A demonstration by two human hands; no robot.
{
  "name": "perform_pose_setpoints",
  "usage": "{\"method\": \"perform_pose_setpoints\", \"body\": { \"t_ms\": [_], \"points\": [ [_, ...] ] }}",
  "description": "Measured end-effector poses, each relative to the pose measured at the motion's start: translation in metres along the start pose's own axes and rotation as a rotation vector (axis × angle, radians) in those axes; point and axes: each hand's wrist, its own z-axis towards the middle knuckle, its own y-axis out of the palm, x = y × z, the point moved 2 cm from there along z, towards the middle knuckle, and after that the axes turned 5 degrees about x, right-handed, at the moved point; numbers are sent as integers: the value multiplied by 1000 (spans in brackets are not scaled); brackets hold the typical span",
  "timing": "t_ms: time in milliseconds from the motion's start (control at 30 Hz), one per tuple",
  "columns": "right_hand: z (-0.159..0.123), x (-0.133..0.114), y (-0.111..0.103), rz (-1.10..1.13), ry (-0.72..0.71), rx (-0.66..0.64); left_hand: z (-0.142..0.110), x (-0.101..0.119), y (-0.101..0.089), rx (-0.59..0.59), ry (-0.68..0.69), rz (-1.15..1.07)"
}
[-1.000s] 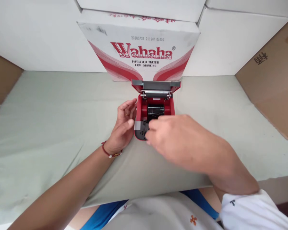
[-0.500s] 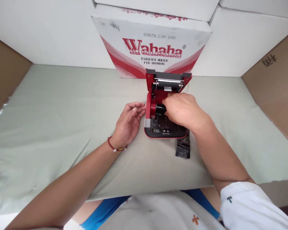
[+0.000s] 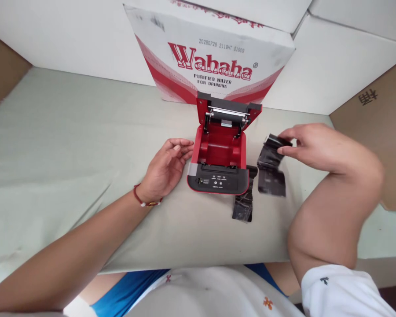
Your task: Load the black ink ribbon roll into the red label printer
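A small red and black printer (image 3: 218, 182) stands on the cloth with its lid (image 3: 229, 115) raised, and its red roll compartment (image 3: 218, 152) holds nothing. To its right, my right hand (image 3: 313, 145) is closed on a roll of shiny black film (image 3: 273, 143), pinched between thumb and fingers. A loose strip of the film hangs down toward the cloth. My left hand (image 3: 168, 165) lies at the printer's left side, fingers stretched and loosely curved, with nothing in it. Its fingertips are at the printer's edge; whether they touch it I cannot tell.
Another piece of black film (image 3: 243, 202) lies by the printer's right front corner, partly hidden by it. A Wahaha water carton (image 3: 214, 57) stands right behind the raised lid. White boxes (image 3: 343, 66) line the back, and a brown cardboard panel (image 3: 383, 145) borders the right.
My right hand has lifted the black film roll out of the printer and carried it to the right. The compartment now shows bare red. My left hand stays beside the printer.
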Motion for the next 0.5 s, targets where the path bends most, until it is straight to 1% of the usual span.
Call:
{"method": "perform_pose_setpoints", "body": {
  "t_ms": [67,100,133,167,233,300,400,500],
  "points": [
    [13,21,15,-80,98,-192,-1,1,1,0,-7,-2],
    [18,25,21,-79,113,-250,-2,2,2,-1,-8,-2],
    [22,26,25,-51,105,-275,-3,2,2,-2,-11,-2],
    [25,23,27,-3,82,-268,-3,3,3,-4,-14,-2],
    [27,13,26,123,23,-247,-4,4,3,-5,-21,-5],
    [28,-2,25,206,-19,-316,-5,4,3,-2,-33,-6],
    [32,-25,30,171,-49,-469,-5,3,3,8,-38,-7],
    [34,-45,43,100,-112,-545,-5,0,3,11,-30,-3]
  ]
}}
